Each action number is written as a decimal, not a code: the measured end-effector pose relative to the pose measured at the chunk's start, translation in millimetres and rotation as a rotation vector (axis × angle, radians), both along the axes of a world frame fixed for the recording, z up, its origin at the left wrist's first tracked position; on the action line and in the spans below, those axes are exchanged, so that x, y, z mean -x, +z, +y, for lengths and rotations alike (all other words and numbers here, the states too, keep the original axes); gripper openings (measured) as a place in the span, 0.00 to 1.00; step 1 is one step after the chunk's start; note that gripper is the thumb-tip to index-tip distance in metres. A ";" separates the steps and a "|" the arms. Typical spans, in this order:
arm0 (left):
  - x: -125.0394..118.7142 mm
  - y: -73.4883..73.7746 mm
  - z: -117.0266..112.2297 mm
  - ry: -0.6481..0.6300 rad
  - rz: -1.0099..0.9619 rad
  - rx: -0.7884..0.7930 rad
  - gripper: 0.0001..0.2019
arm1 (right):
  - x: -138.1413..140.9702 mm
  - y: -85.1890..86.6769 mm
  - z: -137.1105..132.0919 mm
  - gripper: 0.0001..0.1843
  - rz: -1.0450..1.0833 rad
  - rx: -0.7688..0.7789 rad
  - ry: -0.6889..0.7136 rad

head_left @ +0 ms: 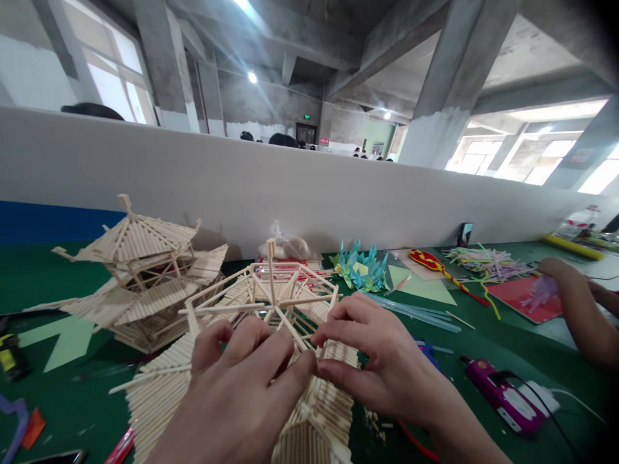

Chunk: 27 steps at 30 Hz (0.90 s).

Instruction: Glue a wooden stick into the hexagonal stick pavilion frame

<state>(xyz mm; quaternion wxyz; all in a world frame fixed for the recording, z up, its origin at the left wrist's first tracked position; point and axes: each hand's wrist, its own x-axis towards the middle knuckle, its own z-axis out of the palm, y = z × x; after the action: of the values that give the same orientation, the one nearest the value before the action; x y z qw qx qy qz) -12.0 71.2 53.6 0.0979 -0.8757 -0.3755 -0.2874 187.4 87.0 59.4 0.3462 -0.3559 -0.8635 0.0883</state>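
An unfinished pavilion model [155, 412] of thin wooden sticks stands right in front of me, its upper roof an open frame of spokes around an upright post [271, 274]. My left hand [251, 386] lies over the near left side of this frame, fingers curled and thumb pressed in. From the right, my right hand [372, 354] pinches with thumb and forefinger at the same near corner. The fingertips of both hands meet at the outer end of a roof stick [289, 325]; the exact contact is partly hidden. Several slatted roof panels spread out below.
A finished stick pavilion [145, 277] stands at left. Behind are a blue folded-paper piece [360, 267], a red-and-yellow braided item [428, 261] and paper strips [488, 263]. A purple device [505, 393] with cables lies right. Another person's hand [556, 277] works beyond. A white partition [290, 187] closes the back.
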 end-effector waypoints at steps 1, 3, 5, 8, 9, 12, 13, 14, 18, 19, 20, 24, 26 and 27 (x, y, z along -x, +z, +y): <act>-0.1 -0.1 0.1 0.000 -0.001 -0.006 0.13 | 0.2 -0.2 0.0 0.08 0.000 -0.002 -0.001; -0.3 -0.1 0.3 -0.007 -0.001 -0.006 0.14 | 0.2 -0.5 -0.2 0.08 -0.004 -0.005 0.001; -0.4 0.3 0.4 -0.007 -0.003 -0.003 0.14 | -0.1 -0.3 -0.3 0.08 -0.005 -0.007 -0.001; -0.4 0.6 0.4 -0.004 -0.011 0.016 0.13 | -0.8 0.3 -0.5 0.08 -0.002 -0.014 -0.009; -0.2 0.5 0.4 -0.007 -0.017 0.017 0.13 | -1.0 0.4 -0.6 0.08 -0.003 -0.016 -0.012; 0.2 0.0 0.2 -0.018 -0.038 0.007 0.11 | -1.1 0.3 -1.4 0.08 -0.010 -0.016 -0.013; 0.3 -0.1 0.2 -0.022 -0.044 0.002 0.11 | -1.0 0.1 -1.7 0.08 -0.013 -0.014 -0.012; 0.4 -0.2 0.3 -0.023 -0.050 -0.001 0.11 | -0.9 -0.1 -1.9 0.08 -0.014 -0.013 -0.011; 0.6 0.0 0.9 -0.027 -0.057 0.005 0.12 | -0.2 -0.2 -2.0 0.07 -0.012 -0.015 -0.014; 0.6 0.0 1.1 -0.028 -0.056 0.010 0.12 | -0.1 -0.1 -1.8 0.07 -0.013 -0.016 -0.016; 0.6 0.1 1.2 -0.030 -0.055 0.017 0.12 | 0.1 0.1 -1.5 0.07 -0.013 -0.019 -0.017; -0.1 1.0 1.2 -0.016 -0.055 0.041 0.12 | 0.6 0.9 -1.2 0.07 -0.015 -0.007 -0.016; -0.6 2.0 0.9 -0.010 -0.049 0.049 0.12 | 0.5 1.3 -1.4 0.07 -0.013 -0.003 -0.018; -0.7 2.6 0.6 -0.010 -0.044 0.054 0.12 | 0.4 1.5 -1.5 0.07 -0.012 -0.002 -0.018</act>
<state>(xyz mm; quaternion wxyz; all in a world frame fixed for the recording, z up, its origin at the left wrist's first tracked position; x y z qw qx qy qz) -11.2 71.9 56.2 0.0644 -0.8734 -0.3806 -0.2969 187.0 85.5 60.9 0.3420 -0.3637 -0.8626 0.0822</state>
